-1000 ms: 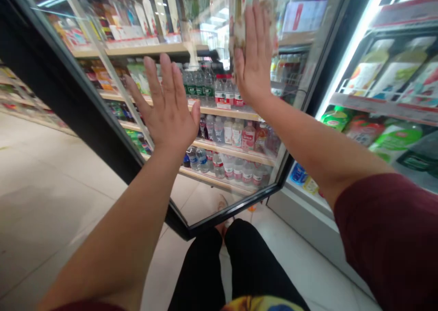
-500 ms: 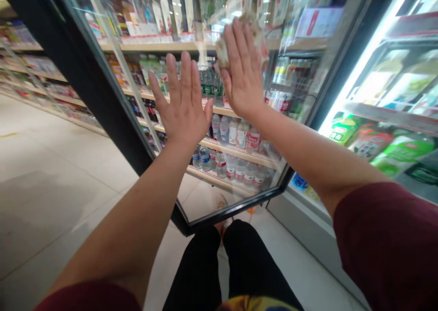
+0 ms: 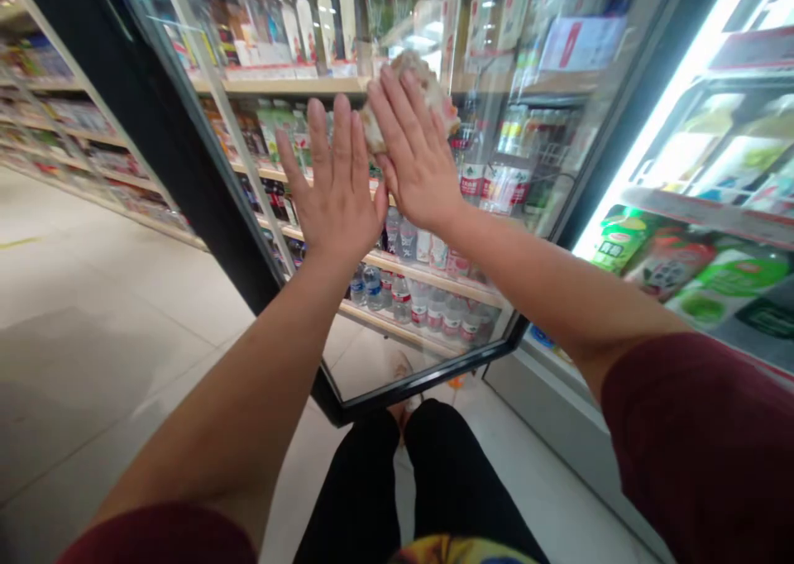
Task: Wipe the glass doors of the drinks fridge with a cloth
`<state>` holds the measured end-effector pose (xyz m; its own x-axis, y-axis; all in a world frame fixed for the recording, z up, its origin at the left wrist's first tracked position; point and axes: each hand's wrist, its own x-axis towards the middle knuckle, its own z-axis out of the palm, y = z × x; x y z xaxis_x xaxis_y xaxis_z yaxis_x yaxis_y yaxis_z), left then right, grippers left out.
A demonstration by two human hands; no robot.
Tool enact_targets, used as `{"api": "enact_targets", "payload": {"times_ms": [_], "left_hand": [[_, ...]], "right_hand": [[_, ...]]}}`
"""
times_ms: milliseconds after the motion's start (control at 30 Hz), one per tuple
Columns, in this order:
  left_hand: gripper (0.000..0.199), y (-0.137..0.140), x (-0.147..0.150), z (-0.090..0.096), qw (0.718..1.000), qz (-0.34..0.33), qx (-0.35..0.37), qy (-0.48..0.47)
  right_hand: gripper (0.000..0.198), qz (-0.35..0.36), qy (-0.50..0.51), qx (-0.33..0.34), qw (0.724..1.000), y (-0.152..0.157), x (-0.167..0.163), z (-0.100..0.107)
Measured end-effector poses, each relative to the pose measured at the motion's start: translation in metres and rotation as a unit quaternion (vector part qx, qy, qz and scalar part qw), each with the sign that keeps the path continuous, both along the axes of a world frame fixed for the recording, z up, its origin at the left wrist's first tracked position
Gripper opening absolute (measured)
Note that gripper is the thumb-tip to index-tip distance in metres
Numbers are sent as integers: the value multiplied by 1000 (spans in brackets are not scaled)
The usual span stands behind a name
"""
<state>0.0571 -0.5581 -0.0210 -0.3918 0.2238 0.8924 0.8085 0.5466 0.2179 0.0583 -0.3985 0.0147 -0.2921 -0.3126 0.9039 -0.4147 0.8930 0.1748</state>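
Observation:
A crumpled whitish cloth [image 3: 443,113] with brown and pinkish patches lies against the glass pane [image 3: 365,365] of an open cooler door. My right hand [image 3: 418,155] holds it there under a flat palm, fingers stretched out and close together. My left hand [image 3: 335,184] is open, fingers spread, its palm on or very near the same pane. The two thumbs nearly meet or touch. The door's black frame [image 3: 204,175] runs down beside my left forearm. What lies under each palm is hidden.
Beyond the glass, shelves carry several rows of bottles [image 3: 434,312]. At right is the lit cooler with green cartons [image 3: 725,287] above its grey base [image 3: 571,415]. More shelves [image 3: 93,134] line the left side. Pale floor tiles [image 3: 136,341] lie below. My knees are near the door's lower corner.
My right hand has slid the cloth leftward and slightly down across the glass, closer to my left hand. My left hand has barely shifted. The door's left edge appears slightly farther right.

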Motion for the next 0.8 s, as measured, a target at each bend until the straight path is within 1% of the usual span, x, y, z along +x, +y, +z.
{"api": "enact_targets", "payload": {"times_ms": [67, 167, 267, 333, 400, 467, 533, 567, 600, 633, 700, 733, 800], "left_hand": [[84, 0, -1, 0, 1000, 2, 1, 2], [82, -1, -3, -1, 1000, -5, 0, 0], [80, -2, -5, -2, 1000, 1, -5, 3], [79, -2, -6, -2, 1000, 11, -6, 12], [80, -2, -7, -3, 1000, 15, -7, 22], [83, -2, -6, -3, 999, 28, -16, 24], [86, -1, -6, -2, 998, 50, -30, 14], [87, -1, -5, -1, 998, 56, -34, 8], [87, -1, -4, 0, 998, 59, -36, 4], [88, -1, -4, 0, 998, 60, -36, 2], [87, -1, -3, 1, 997, 61, -36, 0], [88, -1, -2, 1, 997, 63, -38, -1], [88, -1, 0, 2, 997, 63, -43, -6]], "right_hand": [[58, -4, 11, 20, 1000, 0, 4, 10], [60, -62, 53, 62, 995, -5, 8, 27], [62, -116, 95, 73, 986, -11, 8, 31], [61, -117, 107, 73, 985, -11, 8, 33], [60, -108, 105, 82, 985, -9, 7, 42], [60, -118, 80, 80, 987, -6, 6, 60], [60, -144, 41, 66, 986, -4, 3, 80], [62, -162, 25, 61, 985, -3, 1, 87], [64, -182, 13, 57, 981, -3, -1, 89], [66, -200, 13, 51, 978, -2, -2, 86], [68, -213, 46, 25, 976, 0, -4, 69], [66, -204, 72, 7, 976, 2, -5, 58], [64, -156, 120, -10, 980, 9, -7, 39]]}}
